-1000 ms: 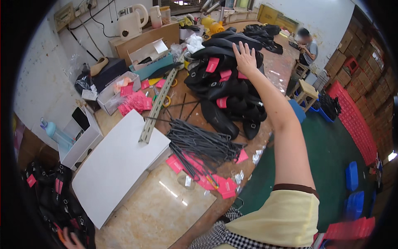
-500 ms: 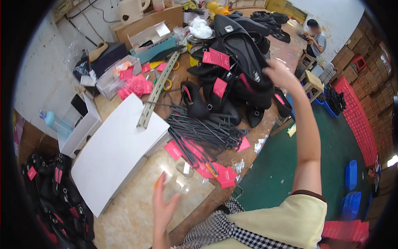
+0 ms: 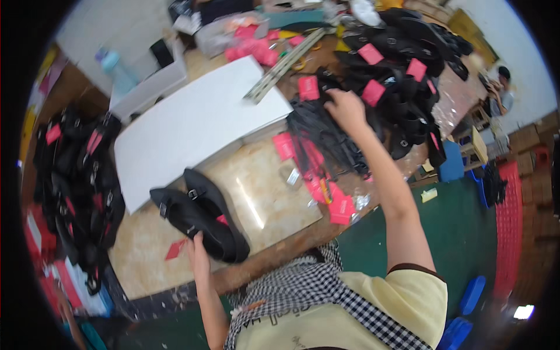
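left hand [image 3: 197,256] now gripping a pair of black shoes [image 3: 201,214] on the table [image 3: 265,201], right hand [image 3: 345,111] pulled back, fingers curled on black straps [image 3: 326,137]

A pair of black flat shoes [image 3: 201,214] with small buckled straps lies side by side on the marble-patterned bench [image 3: 265,198], toes pointing toward the near edge, one shoe partly overlapping a white board [image 3: 192,122]. Farther along the bench, a bundle of black straps [image 3: 326,140] spreads loosely, with pink tags [image 3: 326,192] scattered around it.
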The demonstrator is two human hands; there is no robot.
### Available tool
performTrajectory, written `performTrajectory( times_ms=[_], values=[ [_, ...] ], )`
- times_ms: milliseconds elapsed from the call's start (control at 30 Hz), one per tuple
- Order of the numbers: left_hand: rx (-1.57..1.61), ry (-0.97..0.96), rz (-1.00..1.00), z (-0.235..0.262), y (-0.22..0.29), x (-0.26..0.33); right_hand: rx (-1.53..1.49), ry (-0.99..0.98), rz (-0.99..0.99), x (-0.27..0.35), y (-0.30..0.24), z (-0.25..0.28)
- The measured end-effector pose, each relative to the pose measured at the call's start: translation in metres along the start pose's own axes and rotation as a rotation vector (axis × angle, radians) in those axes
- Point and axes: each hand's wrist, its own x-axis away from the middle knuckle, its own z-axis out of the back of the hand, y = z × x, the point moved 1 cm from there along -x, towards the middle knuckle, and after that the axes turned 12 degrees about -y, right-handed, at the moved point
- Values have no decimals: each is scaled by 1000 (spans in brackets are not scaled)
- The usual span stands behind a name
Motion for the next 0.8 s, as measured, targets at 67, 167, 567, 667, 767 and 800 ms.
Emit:
performTrajectory(
  times_ms=[67, 167, 567, 667, 767, 800],
  values=[
    [-271, 59, -103, 30, -23, -8, 43, 177, 99, -11, -8, 15],
    [279, 32, -289, 24, -6, 10, -257, 219, 127, 28, -85, 70],
    [-988, -78, -31, 53, 117, 42, -234, -409, 623, 197, -207, -4],
    [-979, -40, -688, 16, 171, -46, -449, -472, 554, 187, -214, 6],
    [-1421, 227, -597, 7, 143, -179, -507, -343, 531, 179, -219, 26],
    [-1453, 248, -544, 5, 129, -203, -514, -377, 445, 183, -213, 32]
  ],
)
